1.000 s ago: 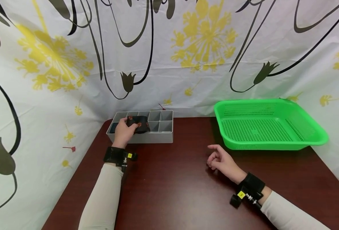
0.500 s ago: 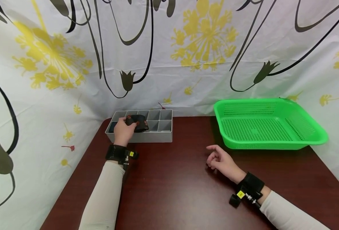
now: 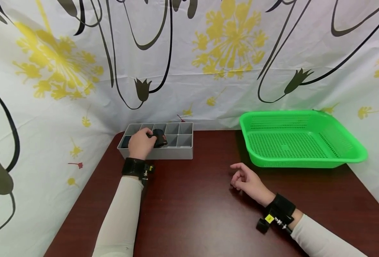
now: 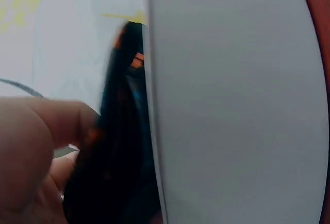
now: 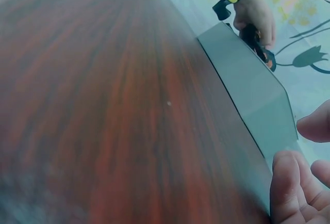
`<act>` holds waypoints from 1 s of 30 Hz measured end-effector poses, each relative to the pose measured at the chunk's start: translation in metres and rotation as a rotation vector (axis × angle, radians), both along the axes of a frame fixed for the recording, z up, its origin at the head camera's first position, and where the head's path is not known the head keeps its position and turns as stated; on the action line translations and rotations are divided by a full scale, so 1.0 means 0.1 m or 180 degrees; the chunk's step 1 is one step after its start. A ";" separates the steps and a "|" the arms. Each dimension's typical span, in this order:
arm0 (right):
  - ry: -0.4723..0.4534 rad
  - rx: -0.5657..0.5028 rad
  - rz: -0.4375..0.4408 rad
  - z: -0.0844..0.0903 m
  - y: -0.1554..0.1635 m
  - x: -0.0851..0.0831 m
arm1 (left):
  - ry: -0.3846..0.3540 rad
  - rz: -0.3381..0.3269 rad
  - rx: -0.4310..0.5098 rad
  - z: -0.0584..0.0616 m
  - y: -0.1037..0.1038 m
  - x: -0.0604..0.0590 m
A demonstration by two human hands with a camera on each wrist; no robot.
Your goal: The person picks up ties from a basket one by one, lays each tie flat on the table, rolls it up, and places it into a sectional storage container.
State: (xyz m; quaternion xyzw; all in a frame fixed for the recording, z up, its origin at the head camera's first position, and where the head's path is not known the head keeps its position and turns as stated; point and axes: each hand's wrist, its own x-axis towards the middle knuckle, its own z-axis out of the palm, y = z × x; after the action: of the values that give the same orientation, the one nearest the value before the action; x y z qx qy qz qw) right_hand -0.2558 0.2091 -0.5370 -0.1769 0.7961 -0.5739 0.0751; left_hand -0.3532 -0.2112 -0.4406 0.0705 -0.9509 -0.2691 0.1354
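Observation:
In the head view my left hand (image 3: 141, 144) is over the left part of a grey divided storage box (image 3: 173, 153). Thumb and fingers pinch a folded black cloth (image 3: 160, 138) with orange marks, down at the front row of compartments. Seen from the left wrist, the cloth stands bent just behind the box's pale wall, and its lower part is hidden. Beside the hand, a dark blue folded item (image 3: 125, 142) lies in the front left compartment. My right hand (image 3: 248, 182) rests on the table with loosely curled fingers, holding nothing.
A green perforated basket (image 3: 305, 163) stands at the back right of the dark red-brown table (image 3: 189, 207). Behind everything hangs a white curtain (image 3: 176, 64) with yellow and dark flower prints, close to the box and basket. Several box compartments have nothing in them.
The cloth has gone from a flat, wide fold to an arched, narrower shape, sitting lower in the box. My left hand has turned and shifted slightly right. The right hand has stayed put.

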 end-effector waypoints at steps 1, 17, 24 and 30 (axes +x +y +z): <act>0.0010 0.0004 0.0001 0.00 0.00 0.00 | -0.0005 0.0009 -0.0007 0.00 0.01 0.00; 0.0026 0.0041 0.0008 0.00 0.00 0.00 | -0.0202 0.0138 -0.0423 -0.05 0.12 -0.10; 0.0078 0.0071 0.0059 -0.02 -0.02 -0.01 | -0.0241 0.0252 -0.0478 -0.13 0.12 -0.15; 0.0059 0.0116 0.0053 0.00 0.00 -0.03 | -0.0267 -0.0115 -0.0299 0.03 0.10 -0.07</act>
State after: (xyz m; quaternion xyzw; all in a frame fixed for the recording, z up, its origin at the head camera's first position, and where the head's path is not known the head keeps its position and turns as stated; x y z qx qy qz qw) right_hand -0.2585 0.2093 -0.5371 -0.1875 0.8056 -0.5570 0.0756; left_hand -0.3602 -0.2015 -0.4377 0.0581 -0.9685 -0.2233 0.0937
